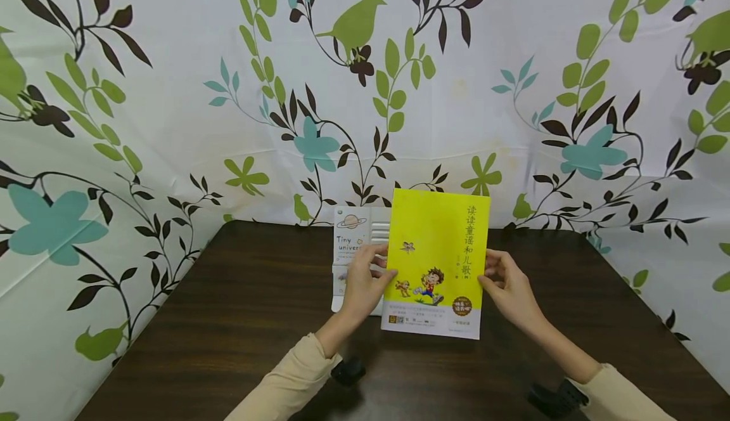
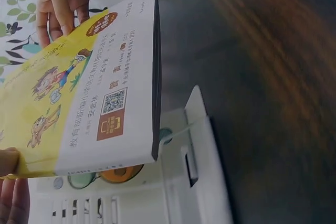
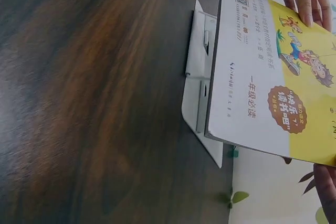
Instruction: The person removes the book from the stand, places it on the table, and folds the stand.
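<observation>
Left hand (image 1: 367, 275) and right hand (image 1: 510, 284) both grasping one yellow book (image 1: 436, 250), one on each side edge, thumbs toward the front cover, fingers behind. Book is up near the middle of the counter (image 1: 239, 319), roughly upright, cover facing the head camera, top leaning slightly right in that view. Cover: vertical Chinese title (image 1: 469, 240) at right, cartoon boy (image 1: 431, 284) running beside a small dog (image 1: 402, 288), brown round badge (image 1: 462, 307) lower right. White band along the bottom carries a QR code (image 2: 114, 101). Directly behind the book, a white stand (image 1: 350, 253) sits on the counter, its right part hidden by the book; visible print includes a ringed planet and "Tiny". Slots in its panel show in the left wrist view. Can't tell whether book and stand touch. Cream sleeves on both arms, left sleeve (image 1: 291, 373), right sleeve (image 1: 618, 392), each with a black device by the cuff. Counter is dark wood grain; behind it hangs a white backdrop (image 1: 188, 136) printed with birds, leaves and teal flowers.
</observation>
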`<act>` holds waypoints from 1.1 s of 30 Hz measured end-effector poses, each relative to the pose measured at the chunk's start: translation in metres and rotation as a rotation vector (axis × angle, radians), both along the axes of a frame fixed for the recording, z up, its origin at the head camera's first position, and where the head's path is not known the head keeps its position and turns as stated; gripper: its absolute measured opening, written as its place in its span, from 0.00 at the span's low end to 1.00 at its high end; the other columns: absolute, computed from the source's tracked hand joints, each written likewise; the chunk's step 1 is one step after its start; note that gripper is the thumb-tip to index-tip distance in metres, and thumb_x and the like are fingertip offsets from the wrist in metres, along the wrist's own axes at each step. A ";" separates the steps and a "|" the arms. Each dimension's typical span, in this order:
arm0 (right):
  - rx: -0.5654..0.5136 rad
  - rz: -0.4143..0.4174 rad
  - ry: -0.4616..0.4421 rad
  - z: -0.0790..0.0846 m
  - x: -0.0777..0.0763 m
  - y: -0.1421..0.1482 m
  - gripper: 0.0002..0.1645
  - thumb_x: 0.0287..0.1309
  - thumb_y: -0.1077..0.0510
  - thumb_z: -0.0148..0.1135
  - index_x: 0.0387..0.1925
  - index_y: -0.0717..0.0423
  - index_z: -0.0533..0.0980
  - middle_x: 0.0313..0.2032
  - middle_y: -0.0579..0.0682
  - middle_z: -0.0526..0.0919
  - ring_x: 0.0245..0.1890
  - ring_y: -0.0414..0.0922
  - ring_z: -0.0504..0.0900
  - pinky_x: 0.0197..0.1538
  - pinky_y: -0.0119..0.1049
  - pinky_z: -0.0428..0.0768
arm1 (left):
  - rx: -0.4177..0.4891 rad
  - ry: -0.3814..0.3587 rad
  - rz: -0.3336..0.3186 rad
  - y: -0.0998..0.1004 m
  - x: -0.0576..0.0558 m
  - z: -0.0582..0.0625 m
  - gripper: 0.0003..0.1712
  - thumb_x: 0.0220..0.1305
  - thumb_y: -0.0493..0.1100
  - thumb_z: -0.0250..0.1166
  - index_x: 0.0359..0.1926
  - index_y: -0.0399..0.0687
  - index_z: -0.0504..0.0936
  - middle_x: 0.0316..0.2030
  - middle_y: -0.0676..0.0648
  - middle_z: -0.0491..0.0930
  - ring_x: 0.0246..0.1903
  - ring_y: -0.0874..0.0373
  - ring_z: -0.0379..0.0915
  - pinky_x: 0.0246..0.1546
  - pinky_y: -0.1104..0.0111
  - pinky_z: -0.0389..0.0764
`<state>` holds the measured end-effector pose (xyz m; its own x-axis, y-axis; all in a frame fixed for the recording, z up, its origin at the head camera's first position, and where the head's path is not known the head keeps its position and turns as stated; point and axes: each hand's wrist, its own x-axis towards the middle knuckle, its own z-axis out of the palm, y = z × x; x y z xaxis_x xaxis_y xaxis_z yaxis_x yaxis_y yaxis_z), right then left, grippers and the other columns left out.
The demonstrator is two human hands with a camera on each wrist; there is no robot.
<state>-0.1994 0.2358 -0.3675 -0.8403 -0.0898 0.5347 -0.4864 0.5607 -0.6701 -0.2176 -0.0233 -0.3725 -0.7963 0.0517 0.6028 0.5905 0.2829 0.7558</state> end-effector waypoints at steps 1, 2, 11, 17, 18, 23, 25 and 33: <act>0.002 -0.005 -0.007 -0.001 0.001 0.002 0.25 0.50 0.75 0.58 0.52 0.69 0.65 0.37 0.57 0.73 0.32 0.32 0.71 0.29 0.25 0.73 | -0.001 -0.009 -0.003 0.002 0.001 -0.001 0.24 0.45 0.26 0.67 0.47 0.34 0.75 0.40 0.41 0.73 0.33 0.53 0.73 0.28 0.75 0.78; 0.001 -0.008 -0.014 -0.002 0.002 0.004 0.25 0.50 0.75 0.58 0.52 0.69 0.65 0.37 0.57 0.73 0.31 0.32 0.72 0.29 0.24 0.72 | 0.000 -0.015 -0.005 0.004 0.001 -0.003 0.24 0.45 0.26 0.68 0.47 0.34 0.75 0.40 0.42 0.73 0.33 0.54 0.73 0.28 0.75 0.78; -0.015 -0.041 -0.086 -0.007 0.008 0.020 0.25 0.50 0.75 0.57 0.52 0.71 0.65 0.37 0.58 0.73 0.31 0.38 0.73 0.29 0.24 0.74 | 0.021 -0.033 -0.024 0.023 0.003 -0.016 0.24 0.46 0.27 0.68 0.47 0.34 0.75 0.39 0.41 0.74 0.32 0.52 0.73 0.27 0.74 0.77; 0.015 -0.074 -0.104 -0.008 0.011 0.030 0.24 0.48 0.75 0.57 0.50 0.73 0.66 0.36 0.59 0.74 0.31 0.31 0.71 0.30 0.23 0.72 | 0.019 -0.066 -0.040 0.034 0.005 -0.021 0.24 0.45 0.26 0.68 0.47 0.34 0.75 0.37 0.42 0.74 0.32 0.53 0.73 0.27 0.76 0.77; 0.021 -0.075 -0.111 -0.008 0.011 0.031 0.24 0.48 0.75 0.58 0.50 0.73 0.66 0.36 0.60 0.75 0.31 0.31 0.71 0.30 0.22 0.72 | 0.019 -0.073 -0.046 0.035 0.005 -0.022 0.25 0.45 0.26 0.68 0.47 0.34 0.75 0.36 0.42 0.73 0.32 0.54 0.73 0.27 0.76 0.77; 0.068 -0.102 -0.166 -0.009 0.017 0.041 0.25 0.49 0.73 0.59 0.51 0.73 0.65 0.37 0.60 0.76 0.32 0.32 0.72 0.31 0.23 0.72 | 0.022 -0.110 -0.086 0.043 0.007 -0.026 0.24 0.46 0.27 0.67 0.48 0.35 0.75 0.37 0.43 0.74 0.33 0.53 0.73 0.27 0.76 0.77; 0.086 -0.118 -0.191 -0.010 0.019 0.044 0.25 0.50 0.72 0.59 0.51 0.73 0.65 0.37 0.59 0.76 0.32 0.33 0.73 0.32 0.24 0.73 | 0.019 -0.121 -0.100 0.046 0.008 -0.027 0.24 0.47 0.27 0.67 0.48 0.35 0.75 0.38 0.43 0.74 0.33 0.53 0.72 0.28 0.76 0.77; 0.117 -0.123 -0.298 -0.012 0.024 0.058 0.25 0.52 0.71 0.57 0.53 0.74 0.63 0.38 0.61 0.75 0.32 0.41 0.75 0.30 0.30 0.77 | 0.004 -0.182 -0.151 0.058 0.010 -0.032 0.24 0.47 0.25 0.66 0.49 0.32 0.75 0.37 0.42 0.73 0.33 0.55 0.73 0.29 0.77 0.77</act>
<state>-0.1753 0.2936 -0.3793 -0.9663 -0.0247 0.2561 -0.2030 0.6844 -0.7002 -0.2079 0.0342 -0.4047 -0.8754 0.1760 0.4503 0.4796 0.1987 0.8547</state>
